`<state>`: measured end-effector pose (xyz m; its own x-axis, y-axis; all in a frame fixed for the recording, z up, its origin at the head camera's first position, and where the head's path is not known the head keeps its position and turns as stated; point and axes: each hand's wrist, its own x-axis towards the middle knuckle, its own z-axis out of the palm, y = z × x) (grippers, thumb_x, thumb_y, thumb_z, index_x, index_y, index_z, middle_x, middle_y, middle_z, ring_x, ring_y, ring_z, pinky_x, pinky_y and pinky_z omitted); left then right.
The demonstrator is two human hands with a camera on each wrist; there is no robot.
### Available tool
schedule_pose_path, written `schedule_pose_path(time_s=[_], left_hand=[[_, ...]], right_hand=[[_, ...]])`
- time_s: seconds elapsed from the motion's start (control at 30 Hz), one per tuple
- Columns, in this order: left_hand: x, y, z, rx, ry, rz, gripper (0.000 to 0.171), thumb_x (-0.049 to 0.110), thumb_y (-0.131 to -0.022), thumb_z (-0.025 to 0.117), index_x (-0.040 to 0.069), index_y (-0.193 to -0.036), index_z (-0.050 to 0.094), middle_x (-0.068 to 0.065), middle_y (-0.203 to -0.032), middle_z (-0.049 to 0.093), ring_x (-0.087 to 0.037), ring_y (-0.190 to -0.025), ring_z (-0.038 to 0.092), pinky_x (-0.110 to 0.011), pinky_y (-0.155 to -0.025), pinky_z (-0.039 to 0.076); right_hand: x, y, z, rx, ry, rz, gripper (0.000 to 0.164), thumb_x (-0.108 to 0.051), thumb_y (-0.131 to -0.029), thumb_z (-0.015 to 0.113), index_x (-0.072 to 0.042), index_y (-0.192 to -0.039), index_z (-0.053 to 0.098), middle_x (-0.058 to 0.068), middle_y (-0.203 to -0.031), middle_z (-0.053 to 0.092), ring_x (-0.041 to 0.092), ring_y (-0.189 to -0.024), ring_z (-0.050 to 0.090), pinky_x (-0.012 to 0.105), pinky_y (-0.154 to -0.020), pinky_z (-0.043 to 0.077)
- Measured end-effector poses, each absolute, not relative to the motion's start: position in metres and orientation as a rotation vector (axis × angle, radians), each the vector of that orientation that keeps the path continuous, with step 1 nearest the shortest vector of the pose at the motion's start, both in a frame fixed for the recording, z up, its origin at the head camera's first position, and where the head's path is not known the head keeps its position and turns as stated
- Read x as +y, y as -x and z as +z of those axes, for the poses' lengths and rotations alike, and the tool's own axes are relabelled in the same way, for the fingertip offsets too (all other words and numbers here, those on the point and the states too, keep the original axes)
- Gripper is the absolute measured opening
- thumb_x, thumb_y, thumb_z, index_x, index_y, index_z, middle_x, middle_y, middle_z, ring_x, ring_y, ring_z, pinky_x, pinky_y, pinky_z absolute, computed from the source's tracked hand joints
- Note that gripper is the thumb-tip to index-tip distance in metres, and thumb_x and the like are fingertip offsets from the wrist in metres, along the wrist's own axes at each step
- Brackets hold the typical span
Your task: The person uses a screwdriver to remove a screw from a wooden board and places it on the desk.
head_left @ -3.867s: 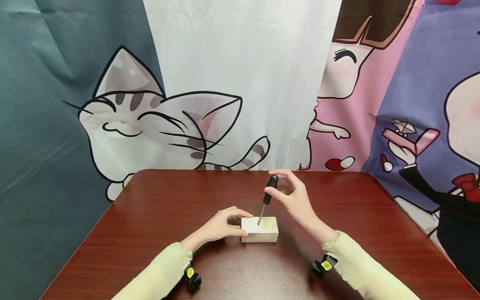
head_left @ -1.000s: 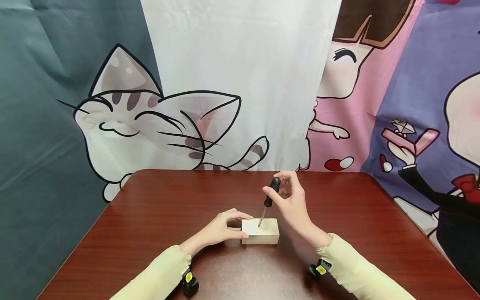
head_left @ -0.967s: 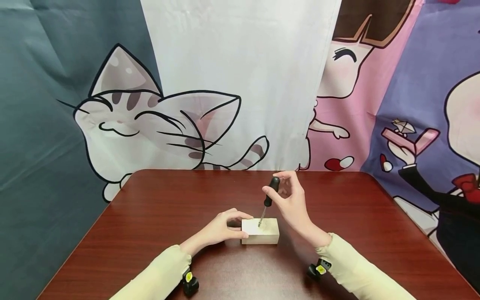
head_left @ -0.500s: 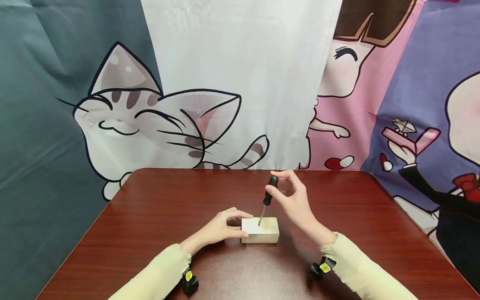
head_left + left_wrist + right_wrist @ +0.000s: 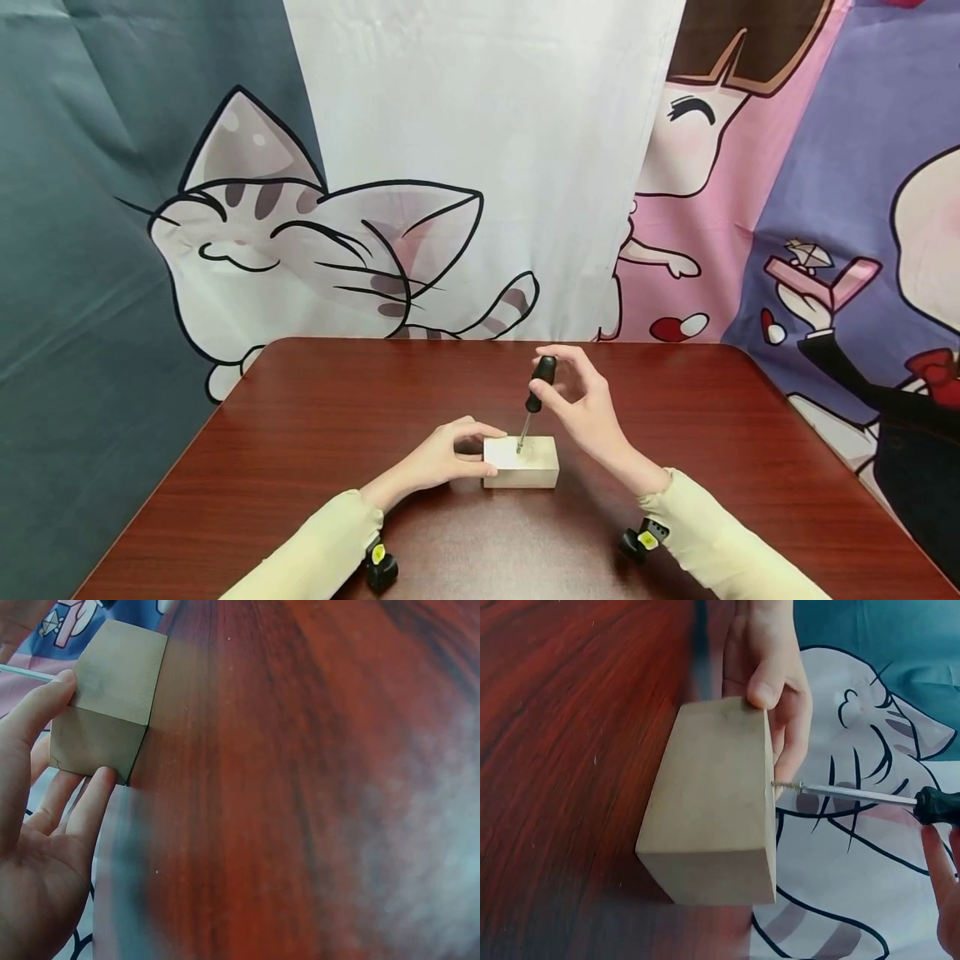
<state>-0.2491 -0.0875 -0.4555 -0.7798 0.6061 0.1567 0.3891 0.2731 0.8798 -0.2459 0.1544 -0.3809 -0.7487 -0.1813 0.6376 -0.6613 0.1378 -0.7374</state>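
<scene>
A pale rectangular wooden block lies on the table. My left hand grips its left end, thumb on the near side and fingers on the far side. With thumb and fingers, my right hand holds the black handle of a screwdriver above the block, the handle leaning slightly right. In the right wrist view, a screw stands partly out of the block's upper face, and the screwdriver's tip meets its head. The left wrist view shows the fingertips against the block's end.
A dark red wooden table bears the block, its far edge just beyond the right hand. Behind it hangs a cloth backdrop with cartoon figures. Black wrist cameras hang under both forearms.
My right hand shifts its fingers and wrist slightly around the handle, and the handle's tilt varies a little. My left hand and the block stay in place.
</scene>
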Motion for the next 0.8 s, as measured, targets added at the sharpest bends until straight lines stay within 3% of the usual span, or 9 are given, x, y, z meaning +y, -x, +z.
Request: schedule_pose_path(time_s=[0.1,0.3,0.57,0.67,0.8], left_hand=[[-0.088,0.251,-0.458,2.332,-0.924,1.513,0.049,0.015,-0.082,0.081,0.015,-0.129,0.065,-0.011,-0.113,0.059,-0.024,-0.113,0.063,-0.034,-0.095,0.057],[-0.089,0.252,-0.459,2.312,-0.921,1.531,0.050,0.017,-0.082,0.082,0.017,-0.129,0.065,-0.009,-0.114,0.059,-0.023,-0.112,0.062,-0.036,-0.095,0.057],[-0.091,0.252,-0.459,2.289,-0.906,1.526,0.049,0.021,-0.082,0.082,0.020,-0.129,0.065,-0.008,-0.116,0.059,-0.021,-0.114,0.061,-0.031,-0.096,0.057],[-0.091,0.253,-0.461,2.293,-0.912,1.519,0.049,0.023,-0.082,0.082,0.022,-0.128,0.065,-0.008,-0.115,0.059,-0.019,-0.114,0.062,-0.029,-0.095,0.057],[-0.091,0.255,-0.463,2.301,-0.926,1.515,0.048,0.024,-0.083,0.081,0.022,-0.129,0.065,-0.007,-0.115,0.059,-0.016,-0.113,0.062,-0.028,-0.095,0.057]], right_hand=[[0.153,0.244,-0.380,-2.055,-0.730,1.600,0.045,-0.004,-0.086,0.075,-0.011,-0.127,0.060,0.008,-0.101,0.067,0.007,-0.076,0.068,0.024,-0.062,0.059],[0.156,0.245,-0.375,-2.098,-0.733,1.617,0.043,-0.006,-0.086,0.075,-0.013,-0.126,0.061,0.012,-0.089,0.069,0.017,-0.065,0.069,0.029,-0.060,0.059],[0.162,0.249,-0.368,-2.163,-0.995,1.666,0.046,-0.004,-0.095,0.063,-0.018,-0.139,0.055,0.006,-0.116,0.071,0.024,-0.102,0.073,0.031,-0.080,0.062],[0.161,0.251,-0.367,-2.132,-1.114,1.677,0.046,0.001,-0.098,0.056,-0.013,-0.141,0.049,0.013,-0.120,0.068,0.029,-0.105,0.071,0.033,-0.080,0.062],[0.159,0.253,-0.369,-2.098,-1.105,1.686,0.041,0.005,-0.096,0.056,-0.008,-0.134,0.050,0.017,-0.121,0.067,0.025,-0.104,0.070,0.032,-0.079,0.061]])
